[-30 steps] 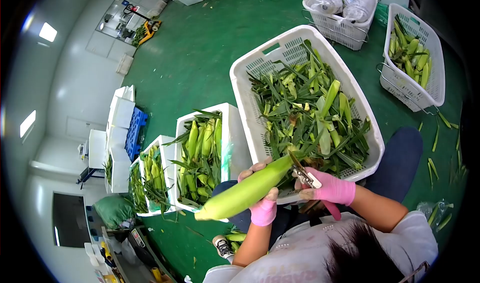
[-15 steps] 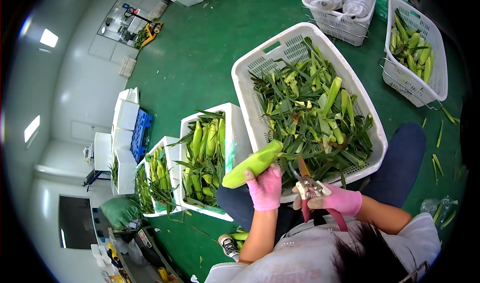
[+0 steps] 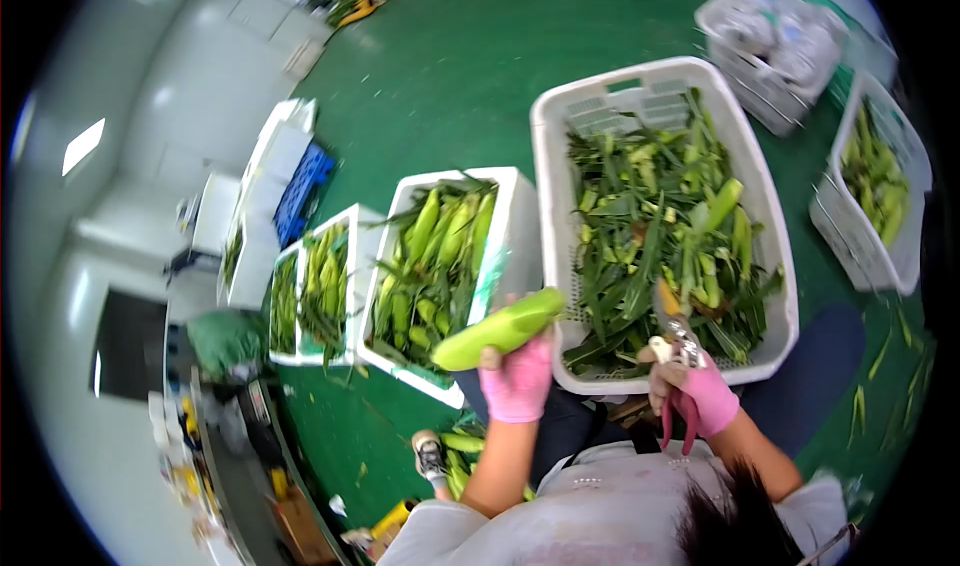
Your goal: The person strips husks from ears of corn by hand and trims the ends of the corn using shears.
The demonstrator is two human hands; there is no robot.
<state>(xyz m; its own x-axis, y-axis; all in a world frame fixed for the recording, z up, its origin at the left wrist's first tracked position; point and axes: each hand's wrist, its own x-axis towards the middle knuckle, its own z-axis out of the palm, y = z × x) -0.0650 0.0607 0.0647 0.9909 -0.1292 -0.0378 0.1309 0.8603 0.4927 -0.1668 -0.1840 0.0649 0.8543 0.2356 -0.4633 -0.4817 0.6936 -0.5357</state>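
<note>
My left hand (image 3: 518, 378), in a pink glove with bare fingertips, is closed around a green ear of corn (image 3: 503, 330). The ear is smooth and pale green, tilted with its right end higher, over the near left edge of the large white crate. My right hand (image 3: 700, 394), gloved the same way, grips pruning shears (image 3: 684, 344) with red handles. Their blades point up and away from me, apart from the ear. Under them, cut leaves and husk pieces (image 3: 650, 226) fill the large white crate (image 3: 778, 306).
To the left stand white foam boxes (image 3: 515, 236) packed with corn ears (image 3: 455, 231). At right are a crate of corn (image 3: 880, 181) and a crate of plastic-wrapped bundles (image 3: 775, 41). More ears (image 3: 462, 456) lie on the green floor by a shoe (image 3: 428, 456).
The shears have moved right, away from the ear's end. A leafy strip seen at that end earlier no longer shows. The whole view has turned and shifted.
</note>
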